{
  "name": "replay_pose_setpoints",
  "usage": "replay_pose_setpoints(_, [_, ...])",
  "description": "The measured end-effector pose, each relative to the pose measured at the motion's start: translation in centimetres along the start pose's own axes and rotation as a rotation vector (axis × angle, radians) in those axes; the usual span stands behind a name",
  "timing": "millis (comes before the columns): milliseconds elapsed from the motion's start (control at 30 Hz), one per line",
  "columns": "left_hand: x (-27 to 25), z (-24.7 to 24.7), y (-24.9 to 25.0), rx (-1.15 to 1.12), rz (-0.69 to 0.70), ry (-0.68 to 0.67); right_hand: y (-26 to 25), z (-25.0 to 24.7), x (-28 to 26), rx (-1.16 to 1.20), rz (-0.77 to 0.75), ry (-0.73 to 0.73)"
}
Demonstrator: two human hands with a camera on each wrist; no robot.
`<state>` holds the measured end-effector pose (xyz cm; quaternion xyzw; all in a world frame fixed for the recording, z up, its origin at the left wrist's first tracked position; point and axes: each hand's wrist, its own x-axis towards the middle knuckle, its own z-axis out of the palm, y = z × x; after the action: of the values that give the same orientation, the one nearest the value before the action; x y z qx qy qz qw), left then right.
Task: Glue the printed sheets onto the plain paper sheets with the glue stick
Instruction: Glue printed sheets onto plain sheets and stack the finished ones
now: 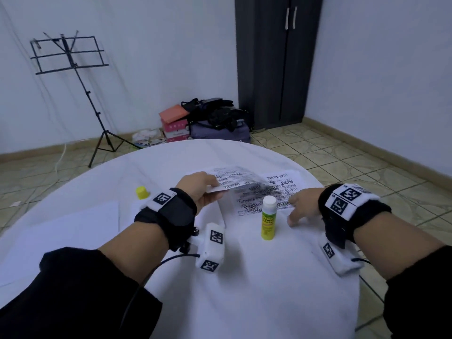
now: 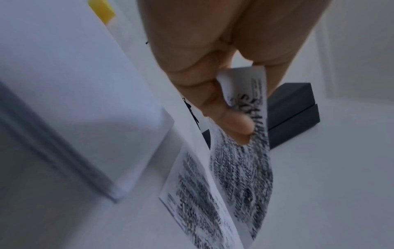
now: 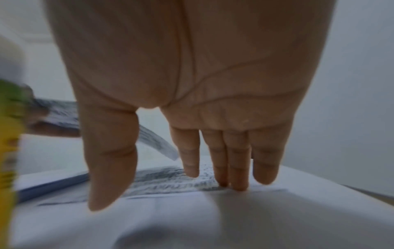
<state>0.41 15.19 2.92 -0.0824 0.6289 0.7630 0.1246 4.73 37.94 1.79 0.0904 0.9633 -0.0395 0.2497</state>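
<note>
Lifting a printed sheet (image 1: 230,183) beyond the uncapped glue stick (image 1: 268,217), the left hand (image 1: 198,192) pinches its edge; the right hand (image 1: 304,206), fingers spread, presses the stack. Next, I judge: flip it for gluing.

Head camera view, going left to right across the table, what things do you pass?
Plain paper sheets → yellow cap → left hand pinching a printed sheet → glue stick → right hand.
</note>
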Motion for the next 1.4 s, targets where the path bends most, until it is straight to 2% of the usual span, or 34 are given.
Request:
replay_pose_setpoints(100, [-3.1, -3.7, -0.1, 0.108, 0.053, 0.043, -0.4, 0.9, -0.9, 0.121, -0.025, 0.028])
replay_pose_setpoints(167, [-5.3, -6.1, -0.4, 0.208, 0.062, 0.048, -0.8, 1.4, -1.6, 0.208, -0.094, 0.026])
replay_pose_setpoints(333, [-10.0, -11.5, -2.3, 0.460, -0.044, -0.048, -1.5, 2.5, -1.6, 0.546, -0.281, -0.039])
replay_pose_setpoints(400, [-11.5, -12.8, -3.2, 0.651, -0.041, -0.102, -1.8, 2.9, -1.1, 0.566, -0.304, -0.025])
replay_pose_setpoints(500, [-13.1, -14.1, -4.0, 1.093, 0.007, -0.128, -2.7, 3.3, -1.8, 0.532, -0.205, 0.070])
replay_pose_setpoints(600, [-14.3, -14.9, -3.6, 1.388, -0.010, -0.166, -3.6, 3.4, -2.6, 0.469, -0.178, 0.166])
replay_pose_setpoints(667, [-14.8, -15.5, -3.4, 1.649, 0.002, -0.200, -4.6, 3.3, -3.3, 0.360, -0.218, 0.192])
replay_pose_setpoints(733, [-15.1, -15.9, -3.4, 1.806, 0.040, -0.269, -6.1, 2.9, -4.6, 0.250, -0.278, 0.213])
replay_pose_setpoints(833, [-15.3, -15.9, -3.8, 1.901, 0.103, -0.436, -9.2, 2.4, -6.5, 0.152, -0.378, 0.230])
replay_pose_setpoints(900, [-15.4, -15.9, -4.4, 1.939, 0.146, -0.476, -11.5, 2.3, -7.2, 0.180, -0.458, 0.219])
replay_pose_setpoints(1067, [-15.9, -16.1, -5.4, 1.926, 0.224, -0.406, -17.1, 2.6, -7.9, 0.549, -0.582, 0.280])
replay_pose_setpoints(1167, [-15.8, -16.2, -5.5, 1.899, 0.227, -0.399, -20.1, 3.1, -8.4, 0.686, -0.654, 0.250])
replay_pose_setpoints(1267, [-15.6, -16.3, -5.3, 1.884, 0.198, -0.399, -22.3, 3.9, -8.1, 0.622, -0.664, 0.239])
replay_pose_setpoints(1400, [-15.2, -16.3, -5.3, 1.861, 0.188, -0.409, -24.3, 4.5, -6.3, 0.459, -0.602, 0.227])
